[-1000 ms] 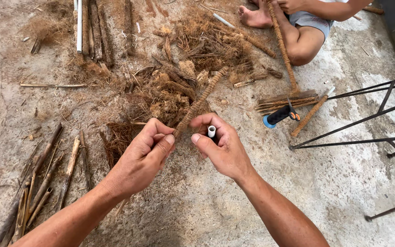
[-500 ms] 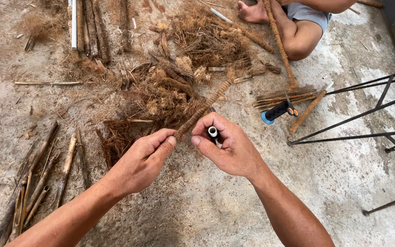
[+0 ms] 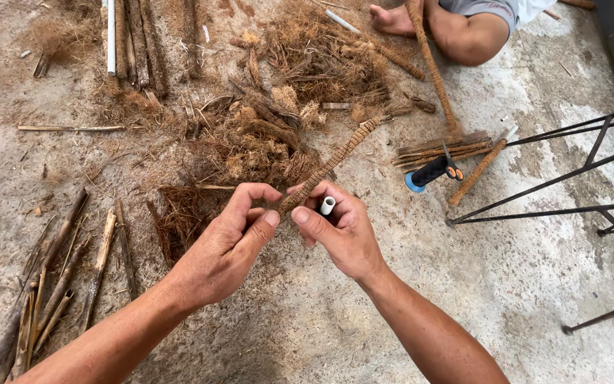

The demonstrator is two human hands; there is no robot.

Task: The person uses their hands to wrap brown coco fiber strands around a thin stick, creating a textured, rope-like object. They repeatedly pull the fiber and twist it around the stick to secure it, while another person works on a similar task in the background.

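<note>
Above a rough concrete floor (image 3: 307,334), both hands meet at the near end of a long stick wound tightly in brown fibre (image 3: 332,165), which slants up and away to the right over a heap of loose coconut-like husk fibre (image 3: 250,146). The left hand (image 3: 225,245) is curled, its thumb and forefinger pinching the wrapped stick at its lower end. The right hand (image 3: 339,227) is closed around the same end just beside the left, thumb tip nearly touching the left thumb, and it also grips a small white tube with a dark tip (image 3: 327,205) that pokes up between its fingers. To the left lie split dark cane strips (image 3: 58,277) scattered on the floor, well apart from the hands. To the right, a bundle of thin sticks (image 3: 443,147) rests by a black-handled tool with a blue end and orange loops (image 3: 431,171) and a short fibre-wrapped stick (image 3: 479,171). A black metal frame (image 3: 570,171) stands at the right edge. At the top, another person's bare legs (image 3: 456,28) rest on the floor.
</note>
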